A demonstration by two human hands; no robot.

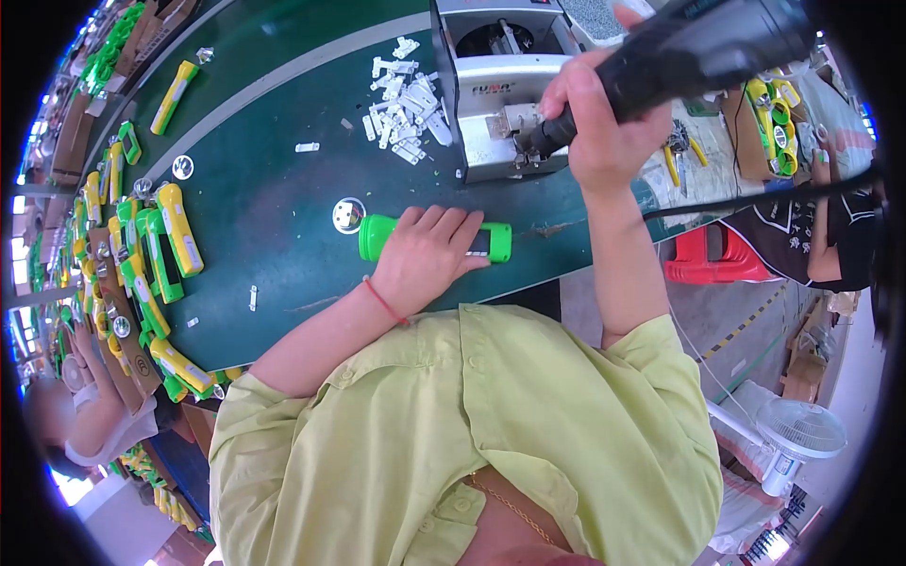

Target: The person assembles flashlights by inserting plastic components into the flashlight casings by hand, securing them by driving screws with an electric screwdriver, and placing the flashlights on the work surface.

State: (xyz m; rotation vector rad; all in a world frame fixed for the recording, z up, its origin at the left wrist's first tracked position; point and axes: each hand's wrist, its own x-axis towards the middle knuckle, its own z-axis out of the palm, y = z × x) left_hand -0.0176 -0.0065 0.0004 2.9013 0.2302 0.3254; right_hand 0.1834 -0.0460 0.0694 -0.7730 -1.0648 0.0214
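On the dark green table, a green flashlight-shaped casing [497, 242] lies on its side, its wider end to the left. My left hand [425, 255] is wrapped over its middle and holds it against the tabletop. My right hand [613, 132] grips a black power screwdriver [679, 61], raised above the table's right part. The tool's tip points down-left, at the front of a silver machine [495, 94]; whether they touch I cannot tell. A round reflector disc [349, 215] sits just left of the casing.
White plastic parts [411, 108] are heaped left of the machine. Yellow and green casings [170, 245] line the table's left side. Pliers [696, 153] lie at the right, near a red stool [717, 255]. Other people are at both sides. A fan [800, 429] stands lower right.
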